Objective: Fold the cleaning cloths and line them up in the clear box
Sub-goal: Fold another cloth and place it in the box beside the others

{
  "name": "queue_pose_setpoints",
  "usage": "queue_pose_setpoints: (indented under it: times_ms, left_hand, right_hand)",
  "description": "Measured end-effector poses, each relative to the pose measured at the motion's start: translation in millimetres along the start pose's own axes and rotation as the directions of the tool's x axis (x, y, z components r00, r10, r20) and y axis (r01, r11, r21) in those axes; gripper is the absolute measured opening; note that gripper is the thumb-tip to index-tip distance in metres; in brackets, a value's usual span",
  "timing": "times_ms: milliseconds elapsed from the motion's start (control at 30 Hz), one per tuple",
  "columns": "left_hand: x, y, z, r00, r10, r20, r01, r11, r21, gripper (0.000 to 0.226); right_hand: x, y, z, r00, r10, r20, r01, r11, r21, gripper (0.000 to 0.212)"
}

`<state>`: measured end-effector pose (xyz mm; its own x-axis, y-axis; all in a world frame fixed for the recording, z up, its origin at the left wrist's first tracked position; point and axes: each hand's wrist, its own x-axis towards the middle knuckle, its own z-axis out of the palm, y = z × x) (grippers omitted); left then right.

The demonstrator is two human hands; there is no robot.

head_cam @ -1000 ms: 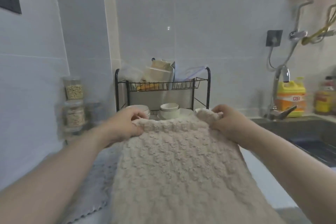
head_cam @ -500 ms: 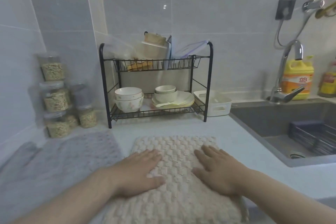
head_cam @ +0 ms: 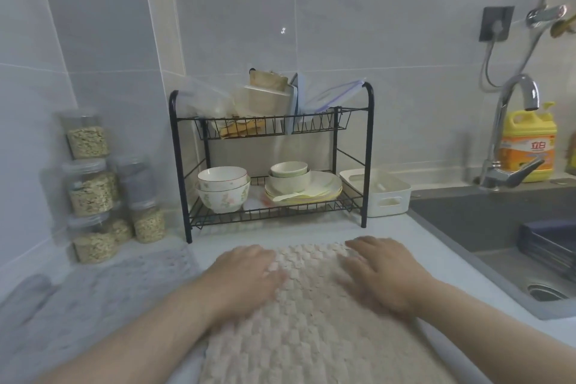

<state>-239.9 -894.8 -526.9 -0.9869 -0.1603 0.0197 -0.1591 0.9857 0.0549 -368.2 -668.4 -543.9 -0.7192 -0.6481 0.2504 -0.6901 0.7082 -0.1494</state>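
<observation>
Both sets of fingers (head_cam: 265, 262) lie flat and extended, palms down, grasping nothing. The left hand (head_cam: 246, 277) presses the upper left part of the beige, knobbly-textured cleaning cloth (head_cam: 311, 330); the right hand (head_cam: 383, 274) presses its upper right part. Both hands are motion-blurred.

The cloth lies spread on the pale counter (head_cam: 461, 299) in the lower centre of the frame. Its far edge runs between the two hands; its near edge is out of view.

Handling judgement: the cloth appears thick, soft and limp, light in weight, and not fragile. The raised weave should grip the skin and resist sliding on the counter. It will not hold a shape unsupported, so each fold probably needs pressing flat.

Recommended hold: pinch the two far corners, just beside the fingertips, and draw them toward the near edge.

A grey cloth (head_cam: 103, 293) with a dotted texture lies at the lower left, beside the beige one. A black two-tier wire dish rack (head_cam: 367, 159) stands beyond, in the centre of the frame. No clear box can be identified with certainty.
</observation>
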Motion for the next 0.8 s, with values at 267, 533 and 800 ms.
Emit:
queue_pose_setpoints:
  times_ms: [267,533,800]
  left_hand:
    - [75.1,-62.7,10.5,0.991,-0.132,0.028,0.126,0.982,0.137,0.009]
    - [56.6,-56.2,-17.0,0.950,-0.153,-0.272,0.127,0.986,-0.108,0.018]
    - [-52.8,-24.8,-17.0,0.948,-0.165,-0.273,0.116,0.975,-0.188,0.012]
  right_hand:
    - [79.6,29.6,20.5,0.975,0.068,0.212,-0.021,0.976,-0.216,0.025]
    - [67.3,19.7,-21.5,0.992,0.054,-0.116,-0.062,0.996,-0.067,0.004]
    - [-53.9,4.5,-38.3,0.983,0.067,-0.172,-0.051,0.994,0.095,0.008]
